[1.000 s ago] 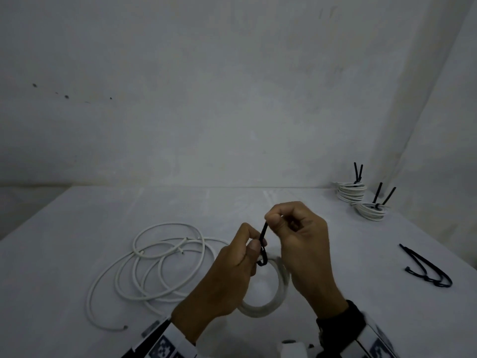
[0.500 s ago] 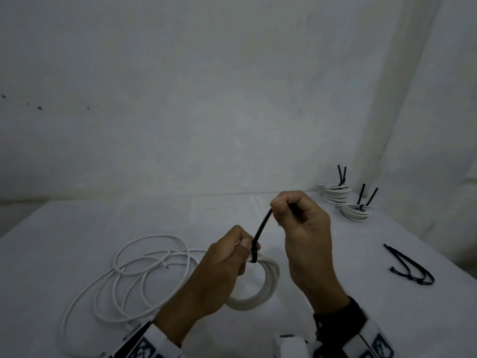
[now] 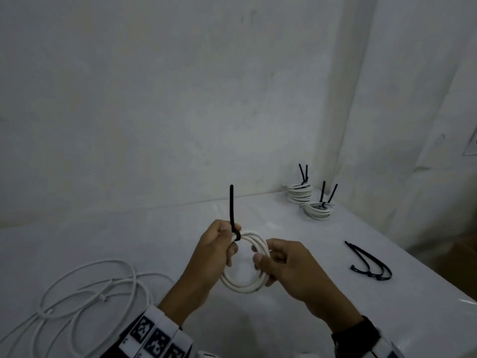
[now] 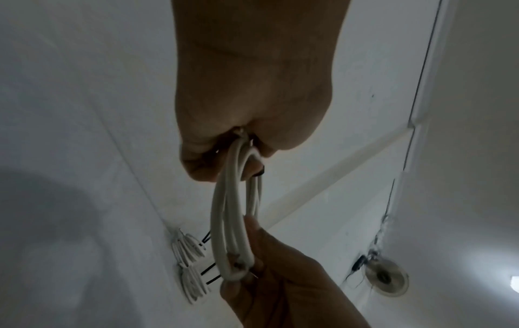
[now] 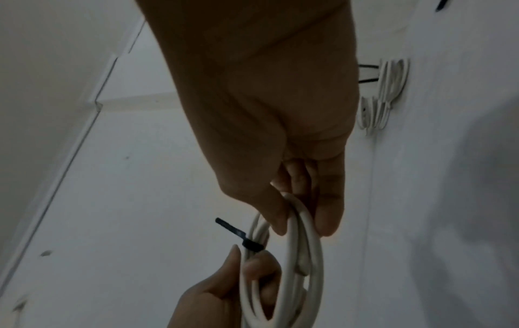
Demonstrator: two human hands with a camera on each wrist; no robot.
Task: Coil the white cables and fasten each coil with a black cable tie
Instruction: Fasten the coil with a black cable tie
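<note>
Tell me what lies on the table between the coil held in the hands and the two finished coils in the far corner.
Nothing: in the head view the table is bare between the held coil and the finished coils.

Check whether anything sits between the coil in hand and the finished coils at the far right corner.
Nothing visible does. Both hands hold the tied coil above the table; the stretch toward the finished coils looks bare. The spare black cable ties lie off to the right.

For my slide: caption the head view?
Both hands hold a tied white cable coil, black cable tie upright.
</note>
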